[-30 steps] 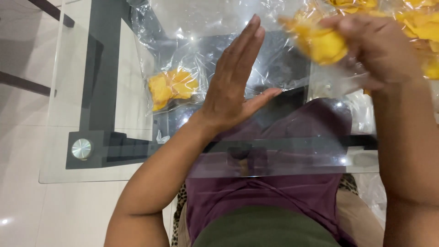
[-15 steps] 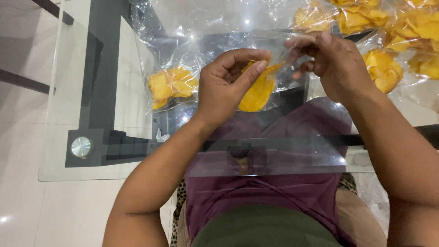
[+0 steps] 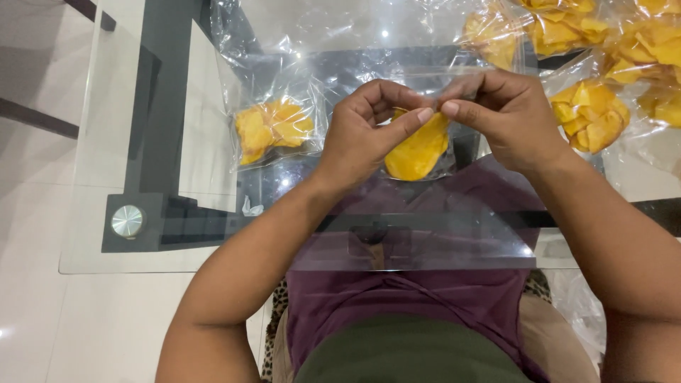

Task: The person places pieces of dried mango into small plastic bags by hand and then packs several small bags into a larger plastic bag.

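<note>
Both hands, left hand (image 3: 362,135) and right hand (image 3: 507,120), pinch a clear bag (image 3: 425,78) of yellow chips (image 3: 418,150) with closed fingers over the glass bench (image 3: 142,106).

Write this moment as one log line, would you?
left hand: pinches clear bag mouth | right hand: pinches same | inside: yellow slice | beside: filled bag on glass table
</note>
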